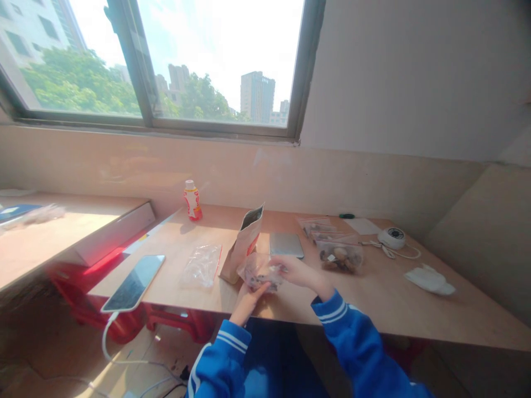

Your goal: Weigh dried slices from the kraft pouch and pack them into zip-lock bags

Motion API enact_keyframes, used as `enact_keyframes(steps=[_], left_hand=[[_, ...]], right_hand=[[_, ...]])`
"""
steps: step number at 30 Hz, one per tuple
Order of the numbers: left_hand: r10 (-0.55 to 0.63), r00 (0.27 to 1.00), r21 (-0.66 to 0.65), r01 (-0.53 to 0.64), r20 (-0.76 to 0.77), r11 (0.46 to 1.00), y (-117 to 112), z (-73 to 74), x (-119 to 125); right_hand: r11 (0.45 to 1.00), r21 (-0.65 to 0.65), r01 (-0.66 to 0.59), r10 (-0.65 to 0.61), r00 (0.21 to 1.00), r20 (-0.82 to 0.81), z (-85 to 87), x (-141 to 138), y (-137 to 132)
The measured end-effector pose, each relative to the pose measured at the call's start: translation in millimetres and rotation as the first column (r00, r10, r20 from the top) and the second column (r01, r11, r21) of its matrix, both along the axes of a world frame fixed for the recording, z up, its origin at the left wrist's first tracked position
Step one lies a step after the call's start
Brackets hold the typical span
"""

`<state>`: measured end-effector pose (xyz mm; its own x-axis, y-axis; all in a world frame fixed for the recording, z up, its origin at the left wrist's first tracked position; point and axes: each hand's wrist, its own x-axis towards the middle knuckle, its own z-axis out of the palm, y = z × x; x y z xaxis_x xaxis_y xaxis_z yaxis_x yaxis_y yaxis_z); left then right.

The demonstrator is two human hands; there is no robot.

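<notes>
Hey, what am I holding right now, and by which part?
A clear plastic bag: your left hand holds its lower part, your right hand its upper right side.

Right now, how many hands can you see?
2: the left hand holds the clear bag from below; the right hand is at its right side. Some fingers are hidden.

Left grip (248, 303) and right grip (302, 272) on clear bag (258, 267) — brown pouch (239, 251) just behind — phone (135, 283) at left.
</notes>
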<state>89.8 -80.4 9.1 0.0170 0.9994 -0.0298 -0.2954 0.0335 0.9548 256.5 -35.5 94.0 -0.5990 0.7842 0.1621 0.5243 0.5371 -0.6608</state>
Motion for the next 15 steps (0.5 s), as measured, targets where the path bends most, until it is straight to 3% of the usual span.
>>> enact_keyframes(steps=[9, 12, 15], left_hand=[[-0.206, 0.978, -0.018, 0.207, 0.024, 0.978, -3, 8.9, -1], [-0.165, 0.984, 0.004, 0.166, -0.064, 0.986, -5, 15.5, -2], [-0.078, 0.995, 0.036, 0.080, -0.058, 0.996, -6, 18.4, -2]], right_hand=[[0.981, -0.147, -0.124, 0.130, 0.991, 0.033, 1.1, -7, -7], [0.971, -0.120, -0.206, 0.214, 0.975, 0.059, 1.5, -8, -8], [0.948, -0.055, -0.314, 0.317, 0.948, 0.041, 1.4, -10, -9]])
